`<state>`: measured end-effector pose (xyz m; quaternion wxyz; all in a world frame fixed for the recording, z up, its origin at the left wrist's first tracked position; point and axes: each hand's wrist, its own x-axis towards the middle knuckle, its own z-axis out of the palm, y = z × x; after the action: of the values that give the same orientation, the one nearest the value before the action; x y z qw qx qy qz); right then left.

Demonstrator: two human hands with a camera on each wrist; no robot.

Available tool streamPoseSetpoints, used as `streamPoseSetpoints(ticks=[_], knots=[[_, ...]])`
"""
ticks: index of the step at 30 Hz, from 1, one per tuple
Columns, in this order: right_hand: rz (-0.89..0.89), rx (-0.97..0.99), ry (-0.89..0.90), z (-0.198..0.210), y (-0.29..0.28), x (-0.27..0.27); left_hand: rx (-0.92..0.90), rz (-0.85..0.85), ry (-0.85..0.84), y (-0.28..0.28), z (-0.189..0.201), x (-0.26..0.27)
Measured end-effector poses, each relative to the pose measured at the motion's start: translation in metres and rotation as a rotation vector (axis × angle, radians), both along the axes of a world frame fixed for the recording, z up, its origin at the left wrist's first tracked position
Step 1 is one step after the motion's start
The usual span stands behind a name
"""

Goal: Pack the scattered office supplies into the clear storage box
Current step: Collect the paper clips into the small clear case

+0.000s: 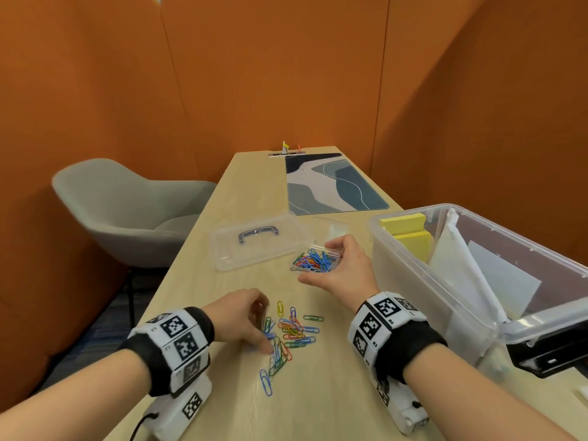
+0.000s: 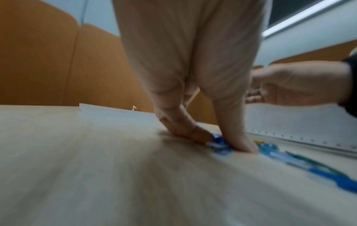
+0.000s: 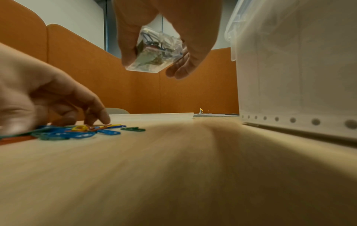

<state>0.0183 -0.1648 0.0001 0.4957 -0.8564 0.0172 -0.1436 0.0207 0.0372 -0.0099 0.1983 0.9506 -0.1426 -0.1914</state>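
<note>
On the tabletop [image 1: 318,393] near me, my left hand [image 1: 241,316] pinches loose paper clips [image 1: 292,332] between thumb and fingers [image 2: 237,137], gathering them. My right hand [image 1: 343,268] grips the small clear case [image 1: 315,261], held off the surface so I can drop clips in. Beside it stands the clear storage box [image 1: 445,281]. Only the right wrist view shows the case's underside; the head view shows its contents.
</note>
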Motion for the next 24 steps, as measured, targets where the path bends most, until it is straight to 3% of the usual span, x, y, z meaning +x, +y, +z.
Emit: streamPoseSetpoints(ticks=[5, 10, 14, 24], knots=[[-0.015, -0.011, -0.005, -0.002, -0.001, 0.001, -0.118, 0.038, -0.195, -0.011, 0.002, 0.006], [-0.021, -0.002, -0.004, -0.002, 0.000, 0.002, 0.109, -0.219, -0.065, -0.024, 0.000, -0.005], [-0.014, 0.043, 0.019, -0.004, -0.001, 0.002, -0.011, -0.335, -0.041, -0.029, -0.001, 0.000], [0.002, 0.132, 0.032, -0.005, -0.001, 0.001, -0.152, -0.248, 0.004, -0.023, 0.003, 0.007]])
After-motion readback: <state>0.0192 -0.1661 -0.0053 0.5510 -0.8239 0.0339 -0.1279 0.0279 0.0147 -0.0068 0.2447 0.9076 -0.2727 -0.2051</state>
